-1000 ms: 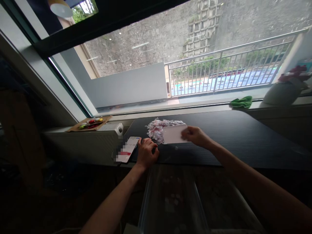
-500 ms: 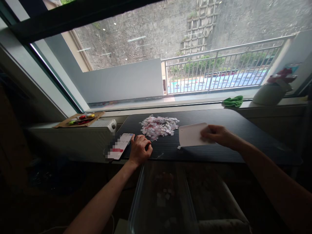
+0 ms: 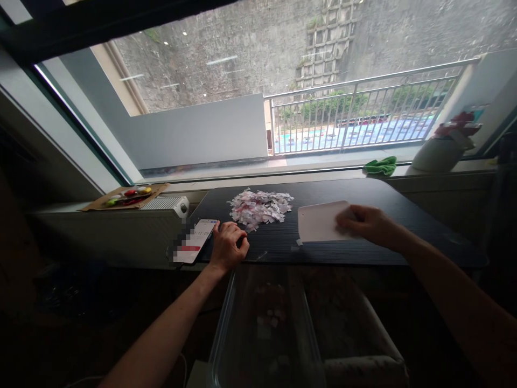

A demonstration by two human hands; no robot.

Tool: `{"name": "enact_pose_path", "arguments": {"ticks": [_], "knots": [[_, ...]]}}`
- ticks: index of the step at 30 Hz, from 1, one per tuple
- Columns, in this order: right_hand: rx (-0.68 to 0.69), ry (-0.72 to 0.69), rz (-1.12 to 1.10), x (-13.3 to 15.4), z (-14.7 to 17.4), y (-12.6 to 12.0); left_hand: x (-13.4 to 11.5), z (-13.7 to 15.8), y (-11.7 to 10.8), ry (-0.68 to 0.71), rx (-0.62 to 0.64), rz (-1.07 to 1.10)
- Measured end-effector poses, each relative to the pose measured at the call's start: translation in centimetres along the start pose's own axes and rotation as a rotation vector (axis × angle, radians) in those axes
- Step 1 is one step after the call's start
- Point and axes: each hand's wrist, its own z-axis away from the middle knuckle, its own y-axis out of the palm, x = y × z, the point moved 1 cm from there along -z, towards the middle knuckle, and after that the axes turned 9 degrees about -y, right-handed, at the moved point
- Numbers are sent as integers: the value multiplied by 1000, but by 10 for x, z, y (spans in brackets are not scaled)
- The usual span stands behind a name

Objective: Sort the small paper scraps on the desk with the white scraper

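Note:
My right hand (image 3: 361,222) is closed on the right end of a flat white scraper (image 3: 321,222), a thin rectangular sheet with rounded corners and a small hole at one corner. Its lower edge is at the dark table, and a small paper scrap (image 3: 299,242) lies by its lower left corner. To its left is a heap of small white and pinkish paper scraps (image 3: 260,207). My left hand (image 3: 229,245) rests on the table with loosely bent fingers, thumb apart, nothing visible in it. Its outer fingers are beside a phone (image 3: 200,240) with a lit screen.
Below the table's front edge stands a clear plastic bin (image 3: 226,323) with some paper pieces inside. A lined box (image 3: 363,364) is to its right. A radiator (image 3: 163,205) carries cardboard with colourful items. A green cloth (image 3: 381,166) and a pale vase-like object (image 3: 438,153) stand at the window.
The view has shifted slightly. My right hand and the scraper have moved a little to the right, away from the heap. My left hand stays by the phone.

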Motion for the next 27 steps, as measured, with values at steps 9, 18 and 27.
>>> {"name": "enact_pose_path", "arguments": {"ticks": [9, 18, 27], "knots": [[-10, -40, 29, 16, 2, 5, 0, 0, 0, -7, 1, -4], [-17, 2, -16, 10, 2, 5, 1, -1, 0, -5, 1, 1], [-30, 99, -90, 3, 1, 2, 1, 0, 0, 12, -3, -7]]}}
